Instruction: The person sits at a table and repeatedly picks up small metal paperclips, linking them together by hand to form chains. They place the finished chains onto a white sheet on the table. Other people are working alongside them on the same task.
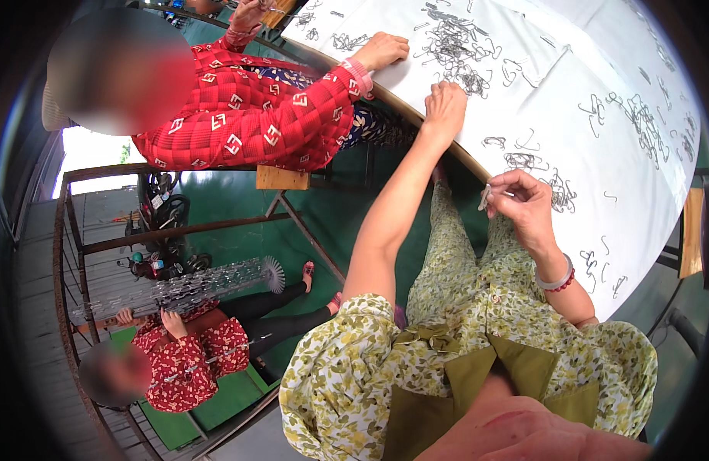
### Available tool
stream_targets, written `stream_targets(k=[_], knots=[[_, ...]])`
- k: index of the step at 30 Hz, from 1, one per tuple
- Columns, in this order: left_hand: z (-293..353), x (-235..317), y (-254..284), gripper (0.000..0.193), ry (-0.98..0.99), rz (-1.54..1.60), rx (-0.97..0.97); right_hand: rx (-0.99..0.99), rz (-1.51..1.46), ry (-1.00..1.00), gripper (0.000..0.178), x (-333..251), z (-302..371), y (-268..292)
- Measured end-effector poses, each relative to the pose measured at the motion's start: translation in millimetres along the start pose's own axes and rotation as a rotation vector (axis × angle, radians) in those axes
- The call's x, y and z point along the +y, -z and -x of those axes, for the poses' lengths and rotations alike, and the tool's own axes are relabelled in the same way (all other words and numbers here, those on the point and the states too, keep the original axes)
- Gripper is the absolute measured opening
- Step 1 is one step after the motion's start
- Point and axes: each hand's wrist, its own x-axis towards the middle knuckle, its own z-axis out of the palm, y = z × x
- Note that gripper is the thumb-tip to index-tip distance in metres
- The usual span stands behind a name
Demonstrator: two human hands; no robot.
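Observation:
My left hand (445,111) reaches across the white table to the near edge of a large pile of dark bent wire hooks (456,42). Its fingers are curled down and closed at the pile; whether a hook is between them is hidden. Nearer to me, my right hand (527,206) is raised at the table's edge, thumb and fingers pinched on a small, pale grey looped piece (485,197). A smaller heap of wire hooks (560,190) lies beside my right hand, partly behind it.
The white table (523,115) carries several more scattered hook clusters, including one heap (645,127) on the right. At left, a co-worker in red rests a hand (383,51) on the table. Lower left, another person sits by a rack (193,288) of hanging metal pieces.

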Motion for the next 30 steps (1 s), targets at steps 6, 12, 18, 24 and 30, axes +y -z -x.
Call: stream_targets(k=[6, 12, 18, 24, 30], knots=[[-20.5, -33.4, 10.8, 0.012, 0.026, 0.035, 0.145, -0.022, -0.013, 0.04, 0.016, -2.4, 3.2, -2.3], [-20.3, -27.7, 4.0, 0.02, 0.121, 0.626, 0.302, -0.029, 0.052, 0.036, 0.016, -1.7, 7.2, -3.1], [9.1, -19.5, 7.0, 0.022, 0.338, 1.023, 0.162, -0.047, 0.104, 0.046, 0.015, -4.3, 11.7, -7.9], [90.8, 31.9, 92.3, 0.017, 0.217, 1.384, 0.121, 0.009, 0.108, 0.074, 0.015, -4.1, 11.4, -3.6], [166.0, 64.3, 121.3, 0.012, 0.061, 1.32, 0.109, 0.046, 0.109, 0.12, 0.016, -5.0, 11.4, -7.3]])
